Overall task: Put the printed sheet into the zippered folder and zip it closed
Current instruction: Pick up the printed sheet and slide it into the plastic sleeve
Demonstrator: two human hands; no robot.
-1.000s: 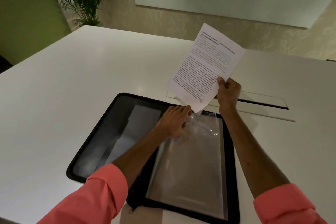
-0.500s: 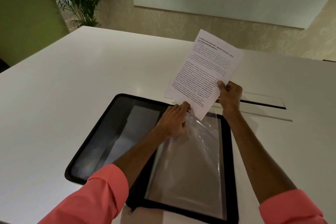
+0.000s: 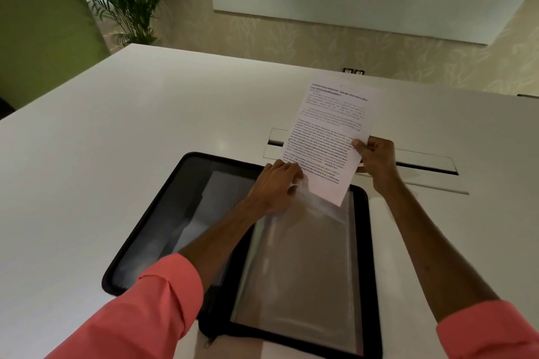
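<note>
A printed sheet, light and floppy, hangs pinched at its side edge in the right hand, lowest corner at a clear sleeve the left hand pinches open inside the unzipped zippered folder on the counter; an edge grip likely prevents buckling.

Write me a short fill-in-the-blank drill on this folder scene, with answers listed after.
1. The white printed sheet is held in the ___ hand's grip.
2. The black zippered folder lies ___ on the white table.
3. The left hand lifts the clear ___ sleeve.

Answers: right; open; plastic
</note>
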